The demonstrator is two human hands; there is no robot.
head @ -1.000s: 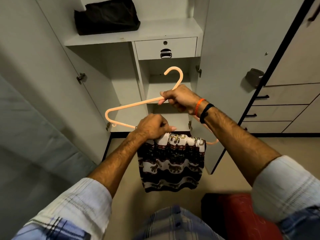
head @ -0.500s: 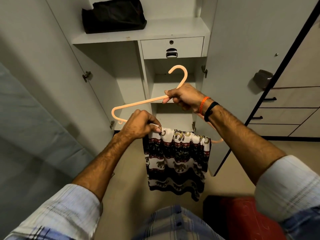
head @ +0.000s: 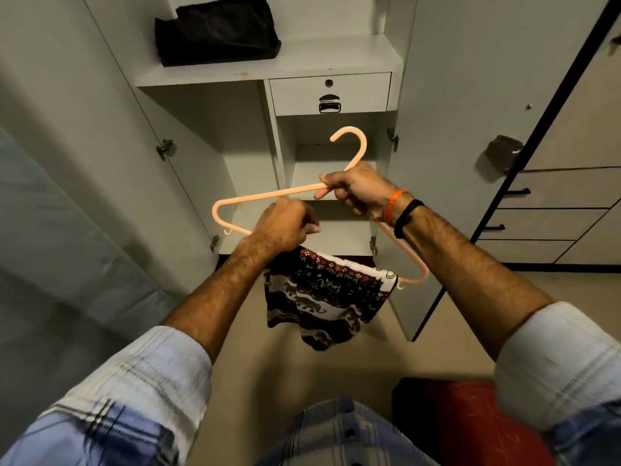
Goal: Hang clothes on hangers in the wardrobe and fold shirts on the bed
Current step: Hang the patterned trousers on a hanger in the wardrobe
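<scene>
Wardrobe (head: 208, 136): stood open, pale grey, black bag (head: 216, 30) on its shelf.
Hanger (head: 265, 196): peach plastic, tilted, before the wardrobe.
Cloth (head: 322, 294): dark, white bands, animal print, draped over the hanger's lower bar.
Right hand (head: 358, 191): clenched round the hanger's neck.
Left hand (head: 282, 225): curled at the lower bar; cannot tell what it gripped.

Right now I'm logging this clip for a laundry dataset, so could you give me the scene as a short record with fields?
setting: open wardrobe, shelves and a drawer
hanger: peach plastic, held in front of the shelves, tilted
cloth: dark elephant-print piece draped over the hanger's lower bar
right hand: grips the hanger below its hook
left hand: curled at the lower bar by the cloth; grip unclear
top shelf: black bag
</scene>
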